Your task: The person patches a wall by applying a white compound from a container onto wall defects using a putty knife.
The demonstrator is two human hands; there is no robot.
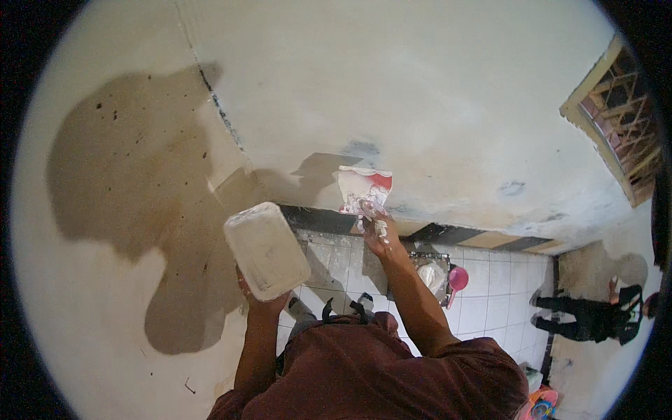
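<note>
My left hand grips a beige rectangular tub from below, its fingers mostly hidden behind it. Pale residue coats the tub, and its long side leans to the left. Farther ahead, my right hand is closed around a putty spreader with a wide blade. White paste covers much of the red spreader, and white smears mark the fingers and back of that hand. The blade's far edge is at or close to the cream wall, just below a grey patch; contact cannot be made out.
A cracked seam runs down the wall. Black and tan stripes edge its base above white floor tiles. Right of my arm are a white bag and a pink dipper. Another person stands far right, below a grilled window.
</note>
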